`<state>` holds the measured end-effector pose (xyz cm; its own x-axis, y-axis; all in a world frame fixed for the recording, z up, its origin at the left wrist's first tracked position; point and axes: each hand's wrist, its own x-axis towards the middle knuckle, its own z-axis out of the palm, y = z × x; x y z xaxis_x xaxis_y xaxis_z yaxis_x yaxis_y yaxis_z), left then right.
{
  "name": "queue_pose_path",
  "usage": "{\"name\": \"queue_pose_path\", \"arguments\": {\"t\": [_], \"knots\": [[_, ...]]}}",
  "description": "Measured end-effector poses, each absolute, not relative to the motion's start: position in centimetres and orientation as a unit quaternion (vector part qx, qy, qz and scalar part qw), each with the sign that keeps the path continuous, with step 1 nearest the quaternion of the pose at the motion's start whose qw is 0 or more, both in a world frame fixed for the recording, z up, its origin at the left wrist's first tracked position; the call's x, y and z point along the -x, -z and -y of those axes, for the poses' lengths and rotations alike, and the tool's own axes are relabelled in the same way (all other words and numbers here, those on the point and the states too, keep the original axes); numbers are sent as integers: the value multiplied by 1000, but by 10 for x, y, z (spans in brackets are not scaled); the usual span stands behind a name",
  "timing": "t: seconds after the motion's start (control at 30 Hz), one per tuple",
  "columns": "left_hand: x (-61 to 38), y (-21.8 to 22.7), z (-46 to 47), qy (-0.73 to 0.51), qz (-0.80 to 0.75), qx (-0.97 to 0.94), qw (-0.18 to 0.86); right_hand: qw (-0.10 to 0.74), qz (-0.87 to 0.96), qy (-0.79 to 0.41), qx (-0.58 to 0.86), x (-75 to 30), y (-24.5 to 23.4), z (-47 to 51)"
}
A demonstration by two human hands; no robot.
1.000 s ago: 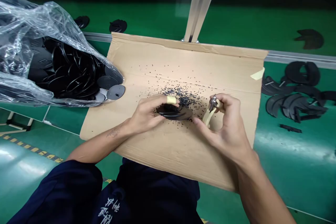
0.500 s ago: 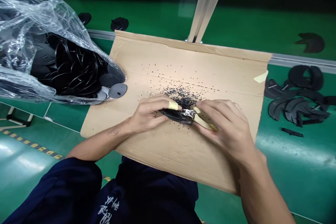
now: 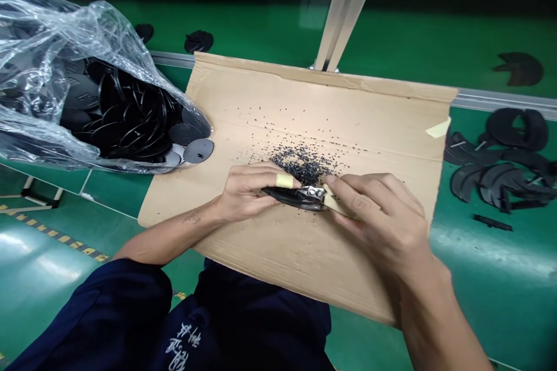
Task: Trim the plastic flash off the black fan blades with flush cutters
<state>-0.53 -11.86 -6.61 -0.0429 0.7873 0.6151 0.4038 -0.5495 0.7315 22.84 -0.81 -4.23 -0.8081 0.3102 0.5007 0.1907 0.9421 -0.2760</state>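
Observation:
My left hand [image 3: 250,192], with yellow tape around one finger, pinches a black disc [image 3: 289,198] seen nearly edge-on. My right hand [image 3: 383,214] is closed around the handles of a pair of nippers [image 3: 335,202], which have pale yellow grips. The metal jaws of the nippers meet the upper edge of the disc; whether they bite on anything there is too small to tell. Beneath and just beyond both hands, a heap of tiny black clippings [image 3: 307,168] lies scattered on a cardboard sheet [image 3: 278,255].
At left, a clear plastic bag [image 3: 100,23] lies open with many black discs [image 3: 130,110] inside, some spilling onto the cardboard. Curved black pieces [image 3: 500,156] are piled on the green table [image 3: 474,278] at right. A metal post [image 3: 348,17] rises behind the cardboard.
The handles of the nippers have come closer together as my right hand squeezed. My left hand keeps its hold on the disc. The whole view has shifted slightly.

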Motion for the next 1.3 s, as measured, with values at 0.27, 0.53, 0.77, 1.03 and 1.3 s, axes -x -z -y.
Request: {"name": "queue_pose_path", "arguments": {"t": [0.27, 0.53, 0.77, 1.03, 1.3], "knots": [[1, 61, 120, -575, -432, -672, 177, 307, 926, -187, 118, -230, 41, 14], [1, 44, 119, -458, -489, -729, 140, 311, 930, -98, 169, -222, 49, 8], [42, -15, 93, -268, -548, -777, 158, 363, 906, -20, 216, -224, 53, -4], [123, -11, -52, -110, -735, -669, 36, 334, 921, -42, 196, -223, 60, 5], [116, -7, -64, -117, -748, -650, 65, 284, 927, -83, 229, -225, 69, 20]]}}
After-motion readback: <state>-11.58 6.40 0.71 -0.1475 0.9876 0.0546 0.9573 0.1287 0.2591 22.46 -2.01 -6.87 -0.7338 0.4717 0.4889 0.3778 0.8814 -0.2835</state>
